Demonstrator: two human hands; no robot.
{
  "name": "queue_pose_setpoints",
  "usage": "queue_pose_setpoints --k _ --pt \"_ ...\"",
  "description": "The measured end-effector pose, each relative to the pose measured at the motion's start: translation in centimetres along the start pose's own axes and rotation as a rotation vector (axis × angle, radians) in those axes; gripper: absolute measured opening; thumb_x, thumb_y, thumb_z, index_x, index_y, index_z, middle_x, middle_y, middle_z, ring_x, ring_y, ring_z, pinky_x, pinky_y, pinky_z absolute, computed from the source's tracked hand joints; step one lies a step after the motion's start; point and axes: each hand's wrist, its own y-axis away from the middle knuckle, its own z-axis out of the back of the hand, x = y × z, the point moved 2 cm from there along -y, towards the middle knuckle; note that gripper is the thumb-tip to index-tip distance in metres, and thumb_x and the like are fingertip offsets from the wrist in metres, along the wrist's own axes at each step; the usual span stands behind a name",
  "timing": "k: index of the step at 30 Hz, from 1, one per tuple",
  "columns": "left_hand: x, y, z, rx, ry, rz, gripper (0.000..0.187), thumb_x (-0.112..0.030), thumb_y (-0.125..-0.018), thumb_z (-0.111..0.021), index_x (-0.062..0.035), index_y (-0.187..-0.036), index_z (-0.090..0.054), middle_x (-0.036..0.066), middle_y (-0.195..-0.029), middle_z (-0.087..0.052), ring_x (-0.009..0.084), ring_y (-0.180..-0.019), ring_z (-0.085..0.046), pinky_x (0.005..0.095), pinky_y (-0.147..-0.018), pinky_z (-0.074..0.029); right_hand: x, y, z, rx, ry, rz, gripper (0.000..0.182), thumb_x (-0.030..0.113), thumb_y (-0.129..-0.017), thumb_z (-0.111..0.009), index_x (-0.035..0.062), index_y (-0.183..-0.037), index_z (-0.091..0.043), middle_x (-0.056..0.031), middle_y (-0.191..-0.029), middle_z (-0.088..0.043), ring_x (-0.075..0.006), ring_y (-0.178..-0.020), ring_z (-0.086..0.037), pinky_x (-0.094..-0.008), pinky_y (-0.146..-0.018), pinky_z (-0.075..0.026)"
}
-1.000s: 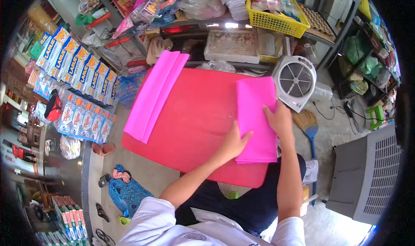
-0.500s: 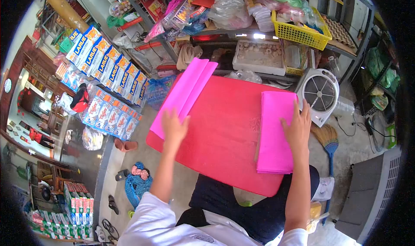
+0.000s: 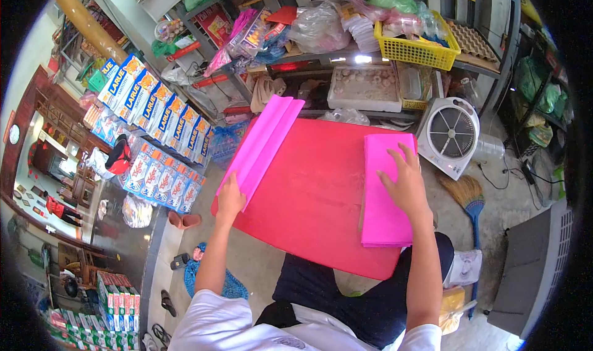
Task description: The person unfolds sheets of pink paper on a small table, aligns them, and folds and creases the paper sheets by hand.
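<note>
On the red table [image 3: 309,190] lie two bright pink pieces of thin sheet material. The left one, a long folded pink sheet [image 3: 265,144], slants along the table's left side with lengthwise creases. At its near end, my left hand [image 3: 231,198] has its fingers curled together on the sheet's edge. The right one is a flat rectangular stack of pink sheets [image 3: 380,193] near the table's right edge. Over its right side my right hand [image 3: 404,181] is open, fingers spread and thumb pointing left, covering part of the stack.
A grey box fan [image 3: 450,135] and a straw broom [image 3: 466,196] stand right of the table. Shelves behind hold a yellow basket [image 3: 417,51], plastic bags and a white foam tray [image 3: 364,101]. Stacked beer cartons [image 3: 154,104] rise at left. Slippers [image 3: 184,220] lie on the floor.
My left hand has moved down and left from above the folded sheet to its near edge, its fingers closing. My right hand has shifted left over the stack. The view has tilted slightly.
</note>
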Motion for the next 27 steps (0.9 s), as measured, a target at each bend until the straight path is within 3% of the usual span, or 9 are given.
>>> queue_pose_setpoints --k 3,6,9,12,13,16,19,22,27 --pt "0.0 -0.8 0.1 0.078 -0.006 0.122 0.064 -0.003 -0.087 -0.066 0.0028 -0.147 -0.045 0.029 -0.097 -0.074 0.0514 -0.090 -0.071 0.0586 -0.085 -0.057 -0.5 -0.2 0.2 -0.015 -0.029 -0.018 0.063 0.023 -0.088 -0.082 0.0020 -0.143 -0.058 -0.0255 -0.148 -0.054 -0.0450 -0.139 -0.051 -0.0598 -0.122 -0.034" --pt "0.5 -1.3 1.4 0.071 0.045 0.219 0.048 -0.006 -0.092 -0.069 0.0039 -0.137 -0.057 0.028 -0.097 -0.075 0.0474 -0.090 -0.073 0.0533 -0.083 -0.059 -0.5 -0.2 0.0 -0.020 -0.052 -0.038 0.068 0.022 -0.089 -0.081 0.0002 -0.147 -0.053 -0.0254 -0.148 -0.054 -0.0452 -0.137 -0.052 -0.0558 -0.120 -0.039" --pt "4.4 -1.7 0.9 -0.109 0.398 0.191 0.032 -0.013 -0.097 -0.073 0.0050 -0.122 -0.068 0.022 -0.096 -0.077 0.0356 -0.088 -0.077 0.0442 -0.078 -0.059 0.2 -0.2 0.1 0.015 -0.073 -0.033 0.073 0.020 -0.089 -0.081 -0.0011 -0.151 -0.048 -0.0260 -0.148 -0.054 -0.0456 -0.136 -0.053 -0.0516 -0.116 -0.044" --pt "5.3 -1.8 3.2 -0.086 0.691 0.402 0.026 -0.019 -0.099 -0.076 0.0047 -0.111 -0.073 0.015 -0.096 -0.079 0.0227 -0.088 -0.075 0.0374 -0.075 -0.057 0.4 0.1 -0.3 0.059 -0.071 -0.012 0.076 0.019 -0.089 -0.080 -0.0007 -0.154 -0.045 -0.0269 -0.149 -0.053 -0.0461 -0.136 -0.053 -0.0500 -0.115 -0.046" --pt "7.2 -2.0 2.1 -0.060 0.751 0.493 0.028 -0.020 -0.100 -0.075 0.0047 -0.112 -0.073 0.007 -0.090 -0.079 0.0163 -0.085 -0.073 0.0353 -0.075 -0.057 0.7 0.2 -0.3 0.071 -0.074 -0.012 0.077 0.019 -0.089 -0.081 -0.0004 -0.154 -0.044 -0.0271 -0.150 -0.052 -0.0463 -0.137 -0.053 -0.0505 -0.115 -0.045" --pt "8.3 -0.2 0.7 -0.090 0.583 0.346 0.028 -0.019 -0.096 -0.076 0.0031 -0.113 -0.074 0.011 -0.085 -0.079 0.0221 -0.079 -0.076 0.0385 -0.074 -0.058 1.0 0.4 -0.6 0.085 -0.100 -0.002 0.078 0.019 -0.089 -0.081 0.0010 -0.155 -0.043 -0.0278 -0.150 -0.051 -0.0469 -0.138 -0.052 -0.0512 -0.116 -0.045" --pt "8.1 1.1 0.4 -0.084 0.104 0.198 0.025 -0.016 -0.092 -0.076 0.0014 -0.110 -0.076 0.017 -0.082 -0.078 0.0307 -0.076 -0.078 0.0438 -0.072 -0.059 0.8 0.2 -0.8 0.082 -0.113 0.004 0.079 0.019 -0.089 -0.081 0.0017 -0.156 -0.043 -0.0288 -0.151 -0.050 -0.0474 -0.138 -0.051 -0.0517 -0.116 -0.045" --pt "8.2 2.1 -0.4 -0.099 0.296 0.273 0.019 -0.012 -0.089 -0.075 -0.0001 -0.103 -0.076 0.021 -0.084 -0.077 0.0362 -0.078 -0.077 0.0482 -0.071 -0.059 1.0 0.4 -1.0 0.119 -0.099 -0.002 0.080 0.020 -0.089 -0.081 0.0018 -0.156 -0.043 -0.0292 -0.151 -0.050 -0.0473 -0.138 -0.051 -0.0522 -0.115 -0.046" --pt "6.0 1.8 1.1 -0.126 0.068 0.187 0.014 -0.013 -0.089 -0.075 0.0002 -0.095 -0.076 0.019 -0.082 -0.077 0.0350 -0.076 -0.076 0.0452 -0.072 -0.059 1.3 0.5 -1.4 0.176 -0.070 0.019 0.076 0.021 -0.090 -0.081 0.0010 -0.154 -0.046 -0.0282 -0.151 -0.050 -0.0479 -0.138 -0.052 -0.0518 -0.115 -0.046"
